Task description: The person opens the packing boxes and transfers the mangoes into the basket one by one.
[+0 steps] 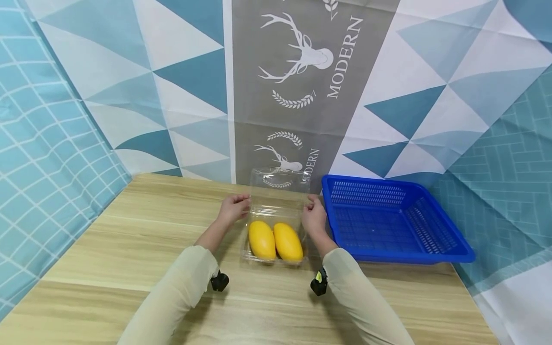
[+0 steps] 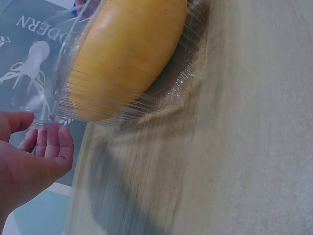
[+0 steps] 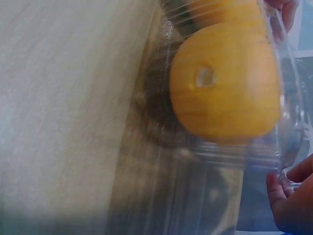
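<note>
A clear plastic clamshell box (image 1: 276,211) stands on the table with its lid (image 1: 280,184) raised. Inside its base, two yellow mangoes (image 1: 261,240) lie side by side. My left hand (image 1: 235,209) pinches the box's left edge near the hinge, thumb and fingertips at the rim in the left wrist view. On the opposite side, my right hand (image 1: 314,215) pinches the edge of the clear plastic between thumb and fingers, as the right wrist view shows. One mango (image 2: 132,54) fills much of the left wrist view behind the ribbed plastic wall.
A blue plastic basket (image 1: 388,230) sits close to the right of my right hand. Patterned cloth (image 1: 297,110) hangs behind the wooden table (image 1: 142,230), and tiled-print cloth (image 1: 47,158) flanks it on the left.
</note>
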A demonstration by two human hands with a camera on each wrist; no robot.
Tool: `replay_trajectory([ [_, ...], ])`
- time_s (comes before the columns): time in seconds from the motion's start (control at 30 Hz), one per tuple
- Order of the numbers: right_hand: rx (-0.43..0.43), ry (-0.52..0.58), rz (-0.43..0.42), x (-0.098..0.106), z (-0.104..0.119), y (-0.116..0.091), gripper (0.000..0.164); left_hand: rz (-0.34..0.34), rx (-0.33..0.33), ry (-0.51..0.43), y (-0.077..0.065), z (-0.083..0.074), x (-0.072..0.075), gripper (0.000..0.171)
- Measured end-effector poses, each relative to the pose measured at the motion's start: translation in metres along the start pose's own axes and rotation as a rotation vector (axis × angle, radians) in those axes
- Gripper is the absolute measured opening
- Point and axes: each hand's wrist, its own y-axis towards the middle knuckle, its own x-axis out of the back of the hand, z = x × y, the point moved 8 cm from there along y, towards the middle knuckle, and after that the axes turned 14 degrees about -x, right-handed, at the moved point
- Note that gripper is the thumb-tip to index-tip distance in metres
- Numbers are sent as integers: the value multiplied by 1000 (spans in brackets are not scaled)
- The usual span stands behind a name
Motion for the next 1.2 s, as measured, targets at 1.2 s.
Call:
replay_trajectory([
  [1.2,-93,-54,104,-5,-20,2,37,88,56,129,-1,20,-4,44],
])
